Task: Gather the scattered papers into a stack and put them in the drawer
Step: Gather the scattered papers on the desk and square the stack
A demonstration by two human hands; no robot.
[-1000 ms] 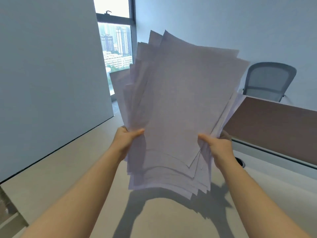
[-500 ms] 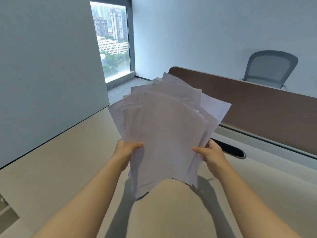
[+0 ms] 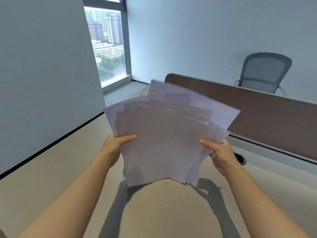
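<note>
Over the worktop (image 3: 51,177), left hand (image 3: 114,148) and right hand (image 3: 221,155) pinch the fanned papers (image 3: 164,138) upright, lower edges down for squaring up.

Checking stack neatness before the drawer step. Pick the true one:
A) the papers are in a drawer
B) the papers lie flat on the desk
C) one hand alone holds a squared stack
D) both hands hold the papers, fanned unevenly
D: the left hand and right hand grip opposite sides of the papers, whose corners splay out unevenly above the desk.
</note>
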